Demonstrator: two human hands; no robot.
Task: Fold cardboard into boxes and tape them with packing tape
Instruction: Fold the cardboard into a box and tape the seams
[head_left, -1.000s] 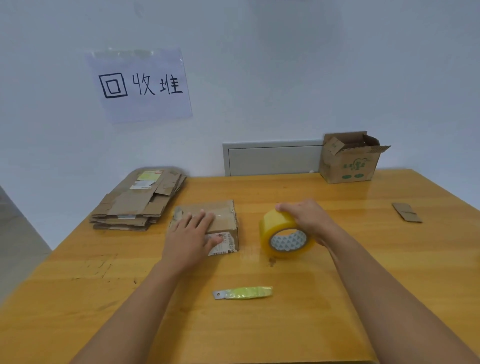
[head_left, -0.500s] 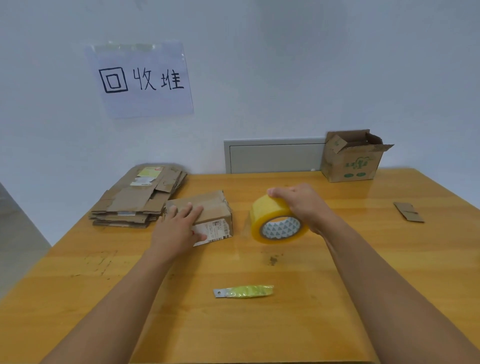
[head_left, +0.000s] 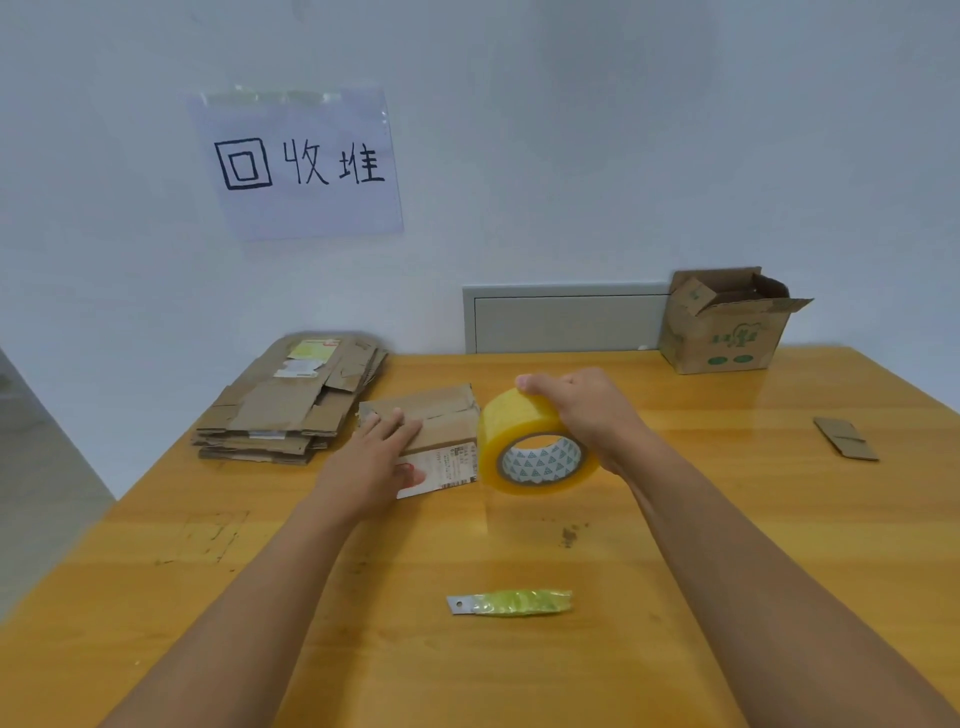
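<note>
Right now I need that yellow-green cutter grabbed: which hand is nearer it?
Neither clearly. The left hand rests on the small box; the right hand grips the tape roll. The cutter lies nearer the person.

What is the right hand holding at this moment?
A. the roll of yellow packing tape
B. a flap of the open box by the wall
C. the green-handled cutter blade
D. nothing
A: the right hand grips the tape roll from above, beside the small box; the cutter lies untouched.

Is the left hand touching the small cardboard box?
Touching. The head view shows the left hand lying flat on the small cardboard box, fingers spread across its top.
</note>
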